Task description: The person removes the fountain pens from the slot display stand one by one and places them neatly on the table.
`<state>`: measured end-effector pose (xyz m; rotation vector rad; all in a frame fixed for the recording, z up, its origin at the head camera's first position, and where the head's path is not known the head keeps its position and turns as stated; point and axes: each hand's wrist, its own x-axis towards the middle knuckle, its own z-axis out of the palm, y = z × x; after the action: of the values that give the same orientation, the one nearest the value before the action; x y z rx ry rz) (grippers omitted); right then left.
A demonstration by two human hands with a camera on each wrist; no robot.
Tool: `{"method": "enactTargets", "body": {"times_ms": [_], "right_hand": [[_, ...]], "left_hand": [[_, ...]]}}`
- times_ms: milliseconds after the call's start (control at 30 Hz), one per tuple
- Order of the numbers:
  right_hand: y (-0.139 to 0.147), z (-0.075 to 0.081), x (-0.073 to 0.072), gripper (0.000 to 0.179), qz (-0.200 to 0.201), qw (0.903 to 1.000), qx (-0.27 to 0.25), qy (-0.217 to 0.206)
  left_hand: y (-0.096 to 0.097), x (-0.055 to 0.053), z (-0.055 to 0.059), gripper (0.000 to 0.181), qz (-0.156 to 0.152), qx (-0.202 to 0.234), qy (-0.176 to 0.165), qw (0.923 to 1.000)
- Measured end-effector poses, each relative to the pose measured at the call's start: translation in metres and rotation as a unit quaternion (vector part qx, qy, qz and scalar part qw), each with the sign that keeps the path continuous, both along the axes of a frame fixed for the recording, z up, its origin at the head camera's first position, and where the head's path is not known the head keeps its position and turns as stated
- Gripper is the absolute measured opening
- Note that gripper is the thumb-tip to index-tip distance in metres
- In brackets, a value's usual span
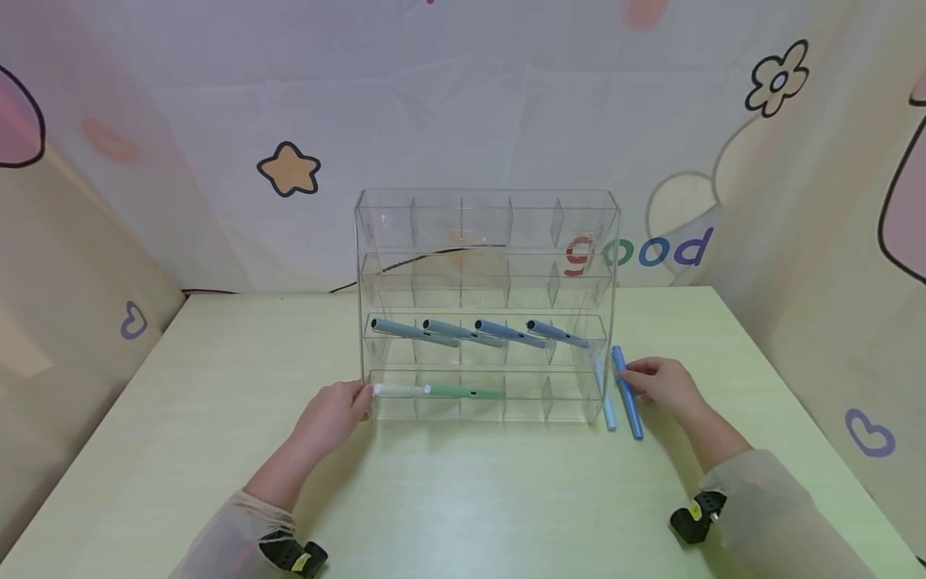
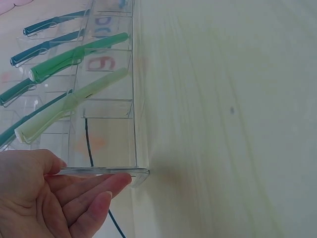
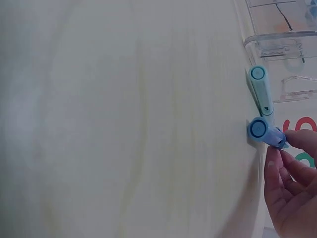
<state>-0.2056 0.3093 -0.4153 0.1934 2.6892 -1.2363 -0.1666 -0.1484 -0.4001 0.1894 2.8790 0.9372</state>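
A clear acrylic rack (image 1: 483, 410) with tiered, divided compartments stands mid-table. My left hand (image 1: 333, 414) grips its lower left side panel, thumb on one face and fingers on the other in the left wrist view. To the rack's right, my right hand (image 1: 661, 386) pinches a blue pen (image 1: 632, 410) between thumb and fingers. Beside that pen a light blue pen (image 1: 609, 414) lies along the rack's right side. On the lowest tier rest a pale green pen (image 2: 74, 104) and a green pen (image 2: 79, 57). The tier above holds several blue-toned pens (image 1: 510, 332).
Behind the table (image 1: 477, 498) hangs a printed cloth (image 1: 463, 129) with a star and coloured letters. More cloth covers both sides. A black wrist camera (image 1: 698, 517) sits on the right sleeve, and another (image 1: 292, 555) on the left.
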Motion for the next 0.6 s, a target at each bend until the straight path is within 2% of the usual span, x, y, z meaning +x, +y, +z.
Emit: {"method": "enactTargets", "body": {"times_ms": [300, 600], "right_hand": [[-0.006, -0.001, -0.005, 0.043, 0.003, 0.9995, 0.03, 0.0], [-0.008, -0.003, -0.01, 0.041, 0.005, 0.9992, 0.039, -0.001]], "left_hand": [[-0.001, 0.0, 0.0, 0.031, -0.002, 0.002, 0.003, 1.0], [-0.001, 0.0, 0.0, 0.03, -0.004, 0.001, -0.001, 1.0]]}}
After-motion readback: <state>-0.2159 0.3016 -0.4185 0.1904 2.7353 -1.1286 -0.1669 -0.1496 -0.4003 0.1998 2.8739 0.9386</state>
